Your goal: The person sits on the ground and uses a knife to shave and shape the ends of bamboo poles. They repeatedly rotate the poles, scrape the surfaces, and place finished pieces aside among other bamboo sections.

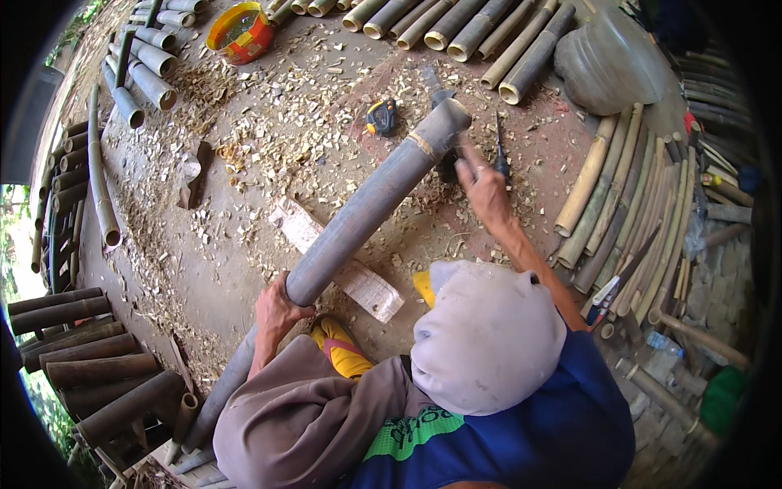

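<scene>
A thick grey-brown bamboo pole (pixel 366 200) slants across the middle, with a pale ring near its far end. My left hand (pixel 277 314) is wrapped round its near part. Another bamboo length (pixel 228 391) runs below that hand; whether it is the same pole I cannot tell. My right hand (pixel 486 191) is at the far end, its fingers stretched out toward the bamboo and slightly blurred. Beneath that end lies a dark tool, mostly hidden. Beside my right hand lies a thin, pointed black-handled tool (pixel 502 155). A pale flat wooden board (pixel 366 289) lies under the pole.
Wood chips cover the floor. A black-and-yellow tape measure (pixel 381 118) lies beyond the pole. A red-and-yellow bucket (pixel 241 34) stands at far left. Bamboo lengths are stacked at the back, left (pixel 98 359) and right (pixel 611 187). My yellow-covered foot (pixel 344 350) is near the board.
</scene>
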Tool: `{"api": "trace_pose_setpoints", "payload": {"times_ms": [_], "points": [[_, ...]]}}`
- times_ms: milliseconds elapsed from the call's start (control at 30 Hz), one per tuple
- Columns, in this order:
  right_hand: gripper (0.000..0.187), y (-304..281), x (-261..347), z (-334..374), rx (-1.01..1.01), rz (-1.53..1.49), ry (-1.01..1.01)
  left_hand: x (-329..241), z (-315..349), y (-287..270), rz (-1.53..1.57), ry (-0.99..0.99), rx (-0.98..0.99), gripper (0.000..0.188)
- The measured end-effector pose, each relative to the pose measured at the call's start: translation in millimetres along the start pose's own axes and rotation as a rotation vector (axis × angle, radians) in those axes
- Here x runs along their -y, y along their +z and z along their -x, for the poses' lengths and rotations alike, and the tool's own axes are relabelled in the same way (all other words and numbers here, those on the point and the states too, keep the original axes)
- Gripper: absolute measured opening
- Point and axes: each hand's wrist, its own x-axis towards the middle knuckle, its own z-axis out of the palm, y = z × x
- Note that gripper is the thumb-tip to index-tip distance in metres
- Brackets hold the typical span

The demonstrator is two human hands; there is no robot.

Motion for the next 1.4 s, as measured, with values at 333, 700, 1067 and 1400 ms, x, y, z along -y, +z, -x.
{"api": "trace_pose_setpoints", "payload": {"times_ms": [333,700,1067,1400], "points": [[0.055,11,-3,10,-0.018,0.049,-0.338,5,10,45,-0.222,0.169,-0.533,0.074],[0.057,16,6,28,0.088,0.045,-0.41,1,1,11,0.001,0.014,-0.102,0.065],[0.054,12,0,31,0.068,0.202,-0.465,-6,6,29,-0.136,0.116,-0.38,0.066],[0.055,12,-12,16,-0.053,0.083,-0.379,-9,6,19,-0.085,0.029,-0.226,0.06]]}}
